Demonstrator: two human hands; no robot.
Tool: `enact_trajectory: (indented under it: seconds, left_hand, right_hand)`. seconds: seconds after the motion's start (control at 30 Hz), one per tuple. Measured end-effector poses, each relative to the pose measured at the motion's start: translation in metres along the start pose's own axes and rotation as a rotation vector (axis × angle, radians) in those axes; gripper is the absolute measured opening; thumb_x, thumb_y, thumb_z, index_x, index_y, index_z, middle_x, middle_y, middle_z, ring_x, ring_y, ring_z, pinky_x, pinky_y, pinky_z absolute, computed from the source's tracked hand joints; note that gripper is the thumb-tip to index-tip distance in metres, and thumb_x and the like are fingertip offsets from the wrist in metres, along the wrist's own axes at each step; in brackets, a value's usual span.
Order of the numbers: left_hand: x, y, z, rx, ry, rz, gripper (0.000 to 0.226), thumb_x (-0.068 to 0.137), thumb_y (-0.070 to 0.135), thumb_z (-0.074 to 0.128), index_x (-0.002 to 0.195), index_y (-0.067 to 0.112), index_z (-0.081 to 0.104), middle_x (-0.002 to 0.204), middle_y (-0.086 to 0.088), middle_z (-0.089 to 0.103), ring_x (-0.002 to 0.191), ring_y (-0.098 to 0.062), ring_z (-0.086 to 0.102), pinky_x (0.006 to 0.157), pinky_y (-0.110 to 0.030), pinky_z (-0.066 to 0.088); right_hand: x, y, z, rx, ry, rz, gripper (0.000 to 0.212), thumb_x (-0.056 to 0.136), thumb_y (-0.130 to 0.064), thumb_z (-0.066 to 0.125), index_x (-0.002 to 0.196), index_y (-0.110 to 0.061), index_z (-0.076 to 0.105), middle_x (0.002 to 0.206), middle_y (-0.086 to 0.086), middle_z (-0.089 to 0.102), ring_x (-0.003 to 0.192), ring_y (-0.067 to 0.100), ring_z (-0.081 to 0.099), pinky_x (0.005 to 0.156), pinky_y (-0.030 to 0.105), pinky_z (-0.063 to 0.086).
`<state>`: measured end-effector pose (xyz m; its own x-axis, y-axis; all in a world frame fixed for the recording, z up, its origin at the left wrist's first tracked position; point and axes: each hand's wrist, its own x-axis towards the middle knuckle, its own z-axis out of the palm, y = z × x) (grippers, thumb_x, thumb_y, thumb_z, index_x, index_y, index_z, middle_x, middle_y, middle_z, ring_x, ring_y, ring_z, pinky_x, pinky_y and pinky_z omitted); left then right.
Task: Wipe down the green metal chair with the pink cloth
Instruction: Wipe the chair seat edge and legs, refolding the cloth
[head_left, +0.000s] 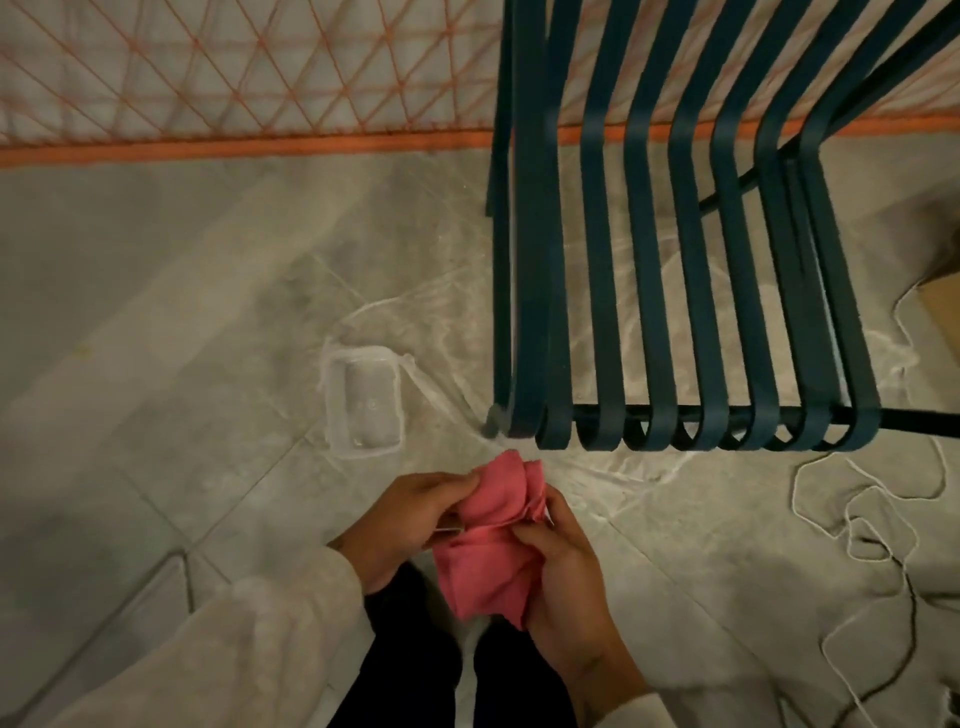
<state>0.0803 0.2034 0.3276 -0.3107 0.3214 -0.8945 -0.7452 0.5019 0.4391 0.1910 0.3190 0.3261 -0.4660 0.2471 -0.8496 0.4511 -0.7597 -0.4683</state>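
Observation:
The green metal chair (685, 291) stands ahead and to the right, its slatted seat curling down at the front edge. Below that edge I hold the pink cloth (493, 540), bunched and folded, in both hands. My left hand (410, 519) pinches its upper left side. My right hand (566, 561) grips its right side, fingers curled over the fabric. The cloth is a short way from the chair's front left corner and does not touch it.
A clear plastic container (363, 402) sits on the tiled floor left of the chair. An orange mesh fence (249, 78) runs along the back. A white cord (857, 514) and a dark cable (904, 618) trail on the floor at right. A cardboard box edge (940, 312) shows far right.

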Motion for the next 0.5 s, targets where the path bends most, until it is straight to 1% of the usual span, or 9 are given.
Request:
enact_trajectory:
  seconds: [0.07, 0.1, 0.17, 0.23, 0.27, 0.33, 0.37, 0.43, 0.5]
  left_hand:
    - [-0.004, -0.008, -0.009, -0.052, -0.073, -0.015, 0.041, 0.09, 0.05, 0.058, 0.111, 0.018, 0.072, 0.106, -0.005, 0.076, 0.1, -0.022, 0.072, 0.091, -0.038, 0.056]
    - [-0.007, -0.009, -0.013, -0.073, -0.091, 0.014, 0.04, 0.09, 0.05, 0.058, 0.112, 0.019, 0.071, 0.106, -0.003, 0.076, 0.099, -0.021, 0.072, 0.088, -0.036, 0.056]
    - [-0.007, -0.012, -0.021, -0.139, -0.058, 0.109, 0.034, 0.091, 0.04, 0.062, 0.115, 0.019, 0.07, 0.108, -0.002, 0.075, 0.101, -0.019, 0.071, 0.089, -0.035, 0.055]
    - [-0.003, -0.013, -0.028, -0.156, 0.06, 0.19, 0.028, 0.089, 0.029, 0.067, 0.114, 0.017, 0.072, 0.106, -0.001, 0.076, 0.101, -0.02, 0.071, 0.089, -0.035, 0.055]
    - [0.0, -0.014, -0.032, -0.146, 0.128, 0.226, 0.024, 0.088, 0.025, 0.069, 0.111, 0.017, 0.073, 0.102, 0.0, 0.077, 0.098, -0.019, 0.072, 0.088, -0.035, 0.055]
    - [0.008, -0.016, -0.038, -0.111, 0.274, 0.278, 0.02, 0.087, 0.024, 0.07, 0.105, 0.018, 0.075, 0.094, 0.002, 0.077, 0.091, -0.016, 0.072, 0.088, -0.037, 0.057]
    - [0.012, -0.015, -0.039, -0.063, 0.342, 0.299, 0.02, 0.087, 0.026, 0.07, 0.104, 0.018, 0.075, 0.091, 0.003, 0.076, 0.087, -0.015, 0.072, 0.087, -0.037, 0.057]
    - [0.017, -0.011, -0.042, 0.08, 0.482, 0.335, 0.023, 0.087, 0.03, 0.068, 0.106, 0.018, 0.073, 0.087, 0.006, 0.073, 0.082, -0.011, 0.069, 0.08, -0.029, 0.056]
    - [0.024, -0.003, -0.041, 0.201, 0.574, 0.377, 0.024, 0.088, 0.033, 0.067, 0.106, 0.018, 0.072, 0.084, 0.005, 0.072, 0.078, -0.011, 0.068, 0.072, -0.021, 0.052]
  right_hand:
    - [0.007, 0.004, 0.008, 0.076, -0.052, 0.029, 0.045, 0.085, 0.004, 0.052, 0.122, -0.018, 0.065, 0.121, 0.02, 0.068, 0.114, 0.043, 0.062, 0.102, 0.06, 0.046]
    - [0.011, 0.007, 0.012, 0.111, -0.068, 0.042, 0.044, 0.085, 0.003, 0.053, 0.124, -0.015, 0.063, 0.122, 0.022, 0.066, 0.116, 0.045, 0.059, 0.102, 0.062, 0.044]
    - [0.018, 0.012, 0.023, 0.143, -0.077, 0.056, 0.039, 0.09, -0.007, 0.055, 0.128, -0.009, 0.059, 0.126, 0.024, 0.063, 0.122, 0.046, 0.055, 0.105, 0.064, 0.04]
    - [0.023, 0.016, 0.035, 0.079, -0.081, 0.056, 0.039, 0.095, -0.023, 0.056, 0.13, -0.008, 0.059, 0.13, 0.021, 0.062, 0.125, 0.042, 0.055, 0.107, 0.061, 0.04]
    - [0.023, 0.015, 0.041, 0.002, -0.073, 0.047, 0.04, 0.096, -0.03, 0.055, 0.129, -0.009, 0.06, 0.13, 0.018, 0.063, 0.124, 0.038, 0.057, 0.104, 0.058, 0.044]
    - [0.026, 0.01, 0.049, -0.213, -0.002, 0.009, 0.033, 0.096, -0.035, 0.055, 0.123, -0.017, 0.063, 0.124, 0.009, 0.067, 0.116, 0.027, 0.063, 0.093, 0.048, 0.055]
    - [0.029, 0.007, 0.048, -0.288, 0.05, -0.005, 0.028, 0.096, -0.034, 0.055, 0.119, -0.02, 0.063, 0.119, 0.006, 0.069, 0.111, 0.023, 0.066, 0.088, 0.044, 0.058]
    - [0.033, 0.001, 0.043, -0.358, 0.176, -0.026, 0.017, 0.098, -0.026, 0.055, 0.113, -0.021, 0.061, 0.114, 0.005, 0.069, 0.101, 0.019, 0.068, 0.084, 0.036, 0.058]
    - [0.036, -0.009, 0.036, -0.416, 0.301, -0.12, 0.015, 0.099, -0.014, 0.053, 0.111, -0.021, 0.06, 0.117, 0.004, 0.066, 0.101, 0.018, 0.067, 0.086, 0.034, 0.056]
